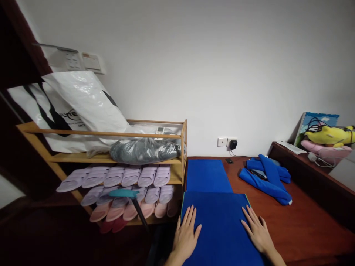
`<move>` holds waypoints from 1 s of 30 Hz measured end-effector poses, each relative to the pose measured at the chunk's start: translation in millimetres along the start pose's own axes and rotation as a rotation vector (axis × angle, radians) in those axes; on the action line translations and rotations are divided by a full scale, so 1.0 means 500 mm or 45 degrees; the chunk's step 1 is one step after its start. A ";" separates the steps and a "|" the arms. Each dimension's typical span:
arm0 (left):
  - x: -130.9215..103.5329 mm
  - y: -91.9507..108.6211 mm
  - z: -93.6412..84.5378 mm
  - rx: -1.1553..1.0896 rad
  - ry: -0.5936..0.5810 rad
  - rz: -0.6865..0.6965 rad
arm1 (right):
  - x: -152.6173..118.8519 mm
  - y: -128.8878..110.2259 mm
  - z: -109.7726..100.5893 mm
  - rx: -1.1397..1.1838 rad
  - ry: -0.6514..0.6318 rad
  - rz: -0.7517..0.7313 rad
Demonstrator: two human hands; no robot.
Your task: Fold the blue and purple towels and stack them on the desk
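A blue cloth (219,229) with a thin green edge lies spread on the reddish-brown table, running out of view at the bottom. My left hand (187,232) rests flat near its left edge, fingers stretched. On the cloth's right edge lies my right hand (256,229), palm down with fingers spread. Just beyond, a second flat blue piece (209,175) sits against the wall side, partly covered by the nearer cloth. Several rolled or bunched blue cloths (266,177) lie in a heap to the right, apart from both hands.
A wooden rack (154,134) at left holds slippers (162,175), white bags (85,99) and a plastic-wrapped dark bundle (146,149). A black plug (233,144) sits in the wall socket. A raised ledge on the right carries a yellow plush toy (330,136) and a picture (318,120).
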State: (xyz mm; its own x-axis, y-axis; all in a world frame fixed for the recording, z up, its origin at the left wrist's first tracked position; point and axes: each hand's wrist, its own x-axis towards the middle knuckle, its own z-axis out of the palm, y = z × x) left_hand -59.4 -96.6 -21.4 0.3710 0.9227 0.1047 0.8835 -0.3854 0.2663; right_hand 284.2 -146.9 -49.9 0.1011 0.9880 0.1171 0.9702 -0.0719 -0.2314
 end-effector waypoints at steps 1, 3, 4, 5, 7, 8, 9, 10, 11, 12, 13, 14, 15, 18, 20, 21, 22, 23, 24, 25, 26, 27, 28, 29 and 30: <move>-0.007 0.002 -0.001 -0.002 0.004 0.006 | -0.007 -0.001 -0.002 -0.002 -0.001 0.000; -0.021 0.007 -0.003 -0.001 0.017 0.028 | -0.023 -0.002 -0.007 -0.009 -0.006 -0.003; -0.027 0.008 -0.004 0.002 0.022 0.038 | -0.030 -0.003 -0.010 -0.013 -0.009 -0.008; -0.034 0.010 -0.004 0.004 0.026 0.043 | -0.037 -0.004 -0.012 -0.018 -0.012 -0.014; -0.049 0.013 -0.003 0.008 0.025 0.042 | -0.051 -0.003 -0.015 -0.028 -0.015 -0.017; -0.056 0.015 -0.002 0.009 0.022 0.036 | -0.057 -0.003 -0.016 -0.034 -0.014 -0.015; -0.063 0.016 -0.001 0.009 0.020 0.032 | -0.064 -0.001 -0.016 -0.038 -0.010 -0.011; -0.070 0.018 0.000 0.010 0.020 0.029 | -0.071 0.000 -0.015 -0.042 -0.004 -0.008; -0.077 0.020 0.002 0.011 0.024 0.030 | -0.077 0.002 -0.014 -0.044 0.003 -0.008; -0.083 0.022 0.002 0.013 0.030 0.034 | -0.085 0.003 -0.013 -0.045 0.011 -0.010; -0.090 0.024 0.003 0.015 0.038 0.039 | -0.092 0.005 -0.012 -0.045 0.021 -0.012; -0.096 0.025 0.003 0.016 0.044 0.046 | -0.101 0.006 -0.011 -0.046 0.027 -0.015; -0.102 0.027 0.004 0.016 0.047 0.053 | -0.109 0.007 -0.010 -0.046 0.032 -0.018; -0.118 0.029 0.005 0.013 0.051 0.070 | -0.136 0.011 -0.009 -0.048 0.046 -0.016; -0.129 0.027 0.011 0.009 0.059 0.084 | -0.154 0.014 -0.007 -0.046 0.047 -0.004; -0.135 0.025 0.016 0.006 0.062 0.091 | -0.163 0.017 -0.005 -0.044 0.044 0.002; -0.142 0.023 0.024 0.005 0.061 0.097 | -0.172 0.019 -0.003 -0.042 0.040 0.005; -0.149 0.021 0.035 0.005 0.059 0.097 | -0.182 0.023 0.001 -0.040 0.042 0.006; -0.157 0.019 0.047 0.007 0.053 0.095 | -0.192 0.026 0.005 -0.038 0.053 0.003; -0.166 0.018 0.060 0.009 0.043 0.093 | -0.203 0.030 0.009 -0.036 0.073 -0.005; -0.175 0.018 0.073 0.014 0.036 0.086 | -0.213 0.034 0.014 -0.033 0.100 -0.014; -0.184 0.019 0.083 0.019 0.035 0.069 | -0.223 0.039 0.019 -0.028 0.129 -0.022; -0.192 0.020 0.091 0.024 0.041 0.045 | -0.230 0.043 0.022 -0.020 0.156 -0.027; -0.196 0.022 0.092 0.024 0.051 0.020 | -0.234 0.048 0.023 -0.006 0.167 -0.026; -0.197 0.024 0.088 0.017 0.059 0.005 | -0.234 0.053 0.022 0.015 0.157 -0.019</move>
State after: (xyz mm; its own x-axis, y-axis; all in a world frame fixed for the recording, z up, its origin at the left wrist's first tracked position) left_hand -72.8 -192.4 -70.5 0.3609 0.9205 0.1497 0.8859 -0.3886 0.2533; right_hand 295.9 -263.0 -80.3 0.1135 0.9645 0.2384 0.9692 -0.0547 -0.2401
